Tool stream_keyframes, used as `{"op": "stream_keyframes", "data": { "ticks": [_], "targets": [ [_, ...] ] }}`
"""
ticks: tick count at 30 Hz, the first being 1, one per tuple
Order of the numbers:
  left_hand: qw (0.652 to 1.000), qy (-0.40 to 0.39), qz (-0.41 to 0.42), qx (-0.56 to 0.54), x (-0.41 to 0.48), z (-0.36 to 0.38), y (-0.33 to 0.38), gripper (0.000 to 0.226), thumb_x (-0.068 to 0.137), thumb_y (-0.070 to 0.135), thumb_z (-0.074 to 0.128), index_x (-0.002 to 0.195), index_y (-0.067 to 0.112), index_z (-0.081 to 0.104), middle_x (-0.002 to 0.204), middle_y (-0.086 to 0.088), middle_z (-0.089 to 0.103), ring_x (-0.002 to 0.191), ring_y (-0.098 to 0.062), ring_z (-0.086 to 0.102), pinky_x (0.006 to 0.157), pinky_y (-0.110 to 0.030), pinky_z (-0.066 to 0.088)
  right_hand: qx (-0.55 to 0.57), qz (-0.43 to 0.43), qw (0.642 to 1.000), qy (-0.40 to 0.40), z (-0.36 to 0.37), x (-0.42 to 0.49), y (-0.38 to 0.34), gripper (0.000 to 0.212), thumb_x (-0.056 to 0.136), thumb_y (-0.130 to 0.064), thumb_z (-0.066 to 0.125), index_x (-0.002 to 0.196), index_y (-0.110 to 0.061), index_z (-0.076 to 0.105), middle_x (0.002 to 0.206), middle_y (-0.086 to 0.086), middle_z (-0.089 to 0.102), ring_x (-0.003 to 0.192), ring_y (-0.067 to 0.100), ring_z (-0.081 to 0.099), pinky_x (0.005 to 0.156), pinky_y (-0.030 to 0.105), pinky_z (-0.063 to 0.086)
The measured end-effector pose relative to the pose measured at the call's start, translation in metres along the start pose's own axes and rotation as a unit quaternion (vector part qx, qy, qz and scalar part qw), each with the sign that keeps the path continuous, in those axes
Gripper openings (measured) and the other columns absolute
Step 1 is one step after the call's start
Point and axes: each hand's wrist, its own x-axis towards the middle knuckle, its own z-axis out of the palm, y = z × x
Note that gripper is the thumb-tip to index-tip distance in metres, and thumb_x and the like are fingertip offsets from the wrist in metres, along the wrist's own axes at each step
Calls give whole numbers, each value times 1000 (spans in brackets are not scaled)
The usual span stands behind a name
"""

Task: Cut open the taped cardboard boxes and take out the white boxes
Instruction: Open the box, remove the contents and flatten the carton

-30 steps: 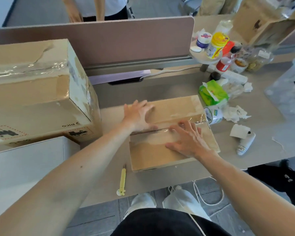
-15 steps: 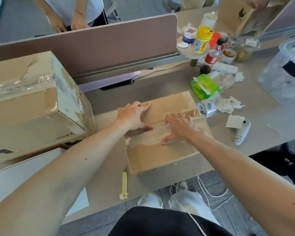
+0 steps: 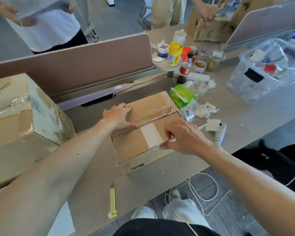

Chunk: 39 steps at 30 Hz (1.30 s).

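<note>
Your left hand [image 3: 119,116] lay flat on the cardboard box [image 3: 153,103] while your right hand [image 3: 186,138] pinched its near flap [image 3: 131,142] at the free edge: light, stiff board, best lifted there.

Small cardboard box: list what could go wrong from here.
The right hand pulls the near flap while clear tape spans the seam; the flap may tear or the box jerk. The yellow cutter lies by the desk edge; a sliding box could knock it off.
</note>
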Motion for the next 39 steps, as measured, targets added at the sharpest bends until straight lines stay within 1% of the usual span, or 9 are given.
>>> {"op": "stream_keyframes", "data": {
  "ticks": [4, 9, 14, 20, 23, 27, 31, 35, 39],
  "targets": [
    [998, -7, 3, 57, -5, 3, 6, 128, 53, 94, 60, 156, 29, 18, 157, -3, 27, 141, -33, 32, 112, -64, 24, 87, 82, 976, -181, 2, -26, 9, 44, 77, -74, 59, 104, -39, 55, 112, -13, 48, 98, 5, 47, 84, 30, 41],
    [995, 11, 7, 95, 3, 8, 7, 126, 56, 99, 45, 153, 24, 19, 147, -8, 39, 127, -35, 45, 106, -56, 38, 57, 185, 976, -102, 51, -15, 31, 88, 72, -82, 55, 147, -51, 21, 160, -4, 9, 148, 25, 3, 117, 52, 12],
    [996, -20, 33, 84, 9, -7, 5, 111, 65, 88, 56, 149, 21, 30, 135, -7, 50, 114, -31, 54, 95, -47, 49, 17, 234, 969, -81, 74, 12, 38, 95, 70, -84, 50, 149, -50, 9, 162, 3, -9, 147, 30, -14, 115, 54, 7],
    [991, -133, 32, 6, 24, -47, -5, 103, 70, 80, 59, 155, 29, 31, 152, -1, 45, 131, -25, 48, 105, -42, 41, -5, 247, 962, -119, 80, 20, 44, 93, 75, -84, 44, 149, -54, -3, 161, 4, -26, 145, 36, -26, 111, 57, 9],
    [981, -180, 40, -57, 33, -70, -14, 89, 59, 90, 60, 136, 45, 56, 138, 11, 57, 126, -18, 53, 109, -44, 39, -7, 244, 962, -124, 80, 19, 44, 92, 76, -83, 43, 149, -54, -4, 160, 4, -27, 144, 35, -27, 111, 59, 9],
    [985, -123, 67, -98, 42, -103, -26, 41, 81, 70, 63, 96, 35, 77, 131, 10, 56, 123, -12, 52, 107, -45, 36, 4, 251, 959, -132, 75, 21, 41, 93, 75, -80, 45, 150, -52, -1, 160, 4, -27, 145, 35, -26, 112, 61, 8],
    [996, -33, 55, -62, 48, -112, -28, 47, 98, 52, 49, 84, 8, 60, 83, -1, 57, 80, -23, 57, 75, -37, 42, -7, 253, 957, -141, 69, 23, 36, 93, 76, -77, 49, 151, -50, 0, 161, 5, -25, 146, 38, -21, 109, 63, 12],
    [993, 103, -22, 60, 50, -91, -18, 46, 106, 40, 39, 139, 10, 45, 133, -14, 57, 119, -37, 56, 94, -49, 46, -26, 249, 955, -160, 64, 26, 35, 90, 80, -75, 48, 152, -49, -1, 161, 8, -23, 146, 41, -16, 112, 65, 13],
    [985, 127, -60, 96, 54, -58, -21, 62, 107, 36, 31, 158, 12, 6, 164, -11, 17, 150, -31, 17, 119, -53, 17, -43, 247, 954, -164, 64, 31, 34, 85, 79, -72, 50, 148, -49, 5, 161, 12, -16, 144, 47, -9, 109, 69, 17]
  ]
}}
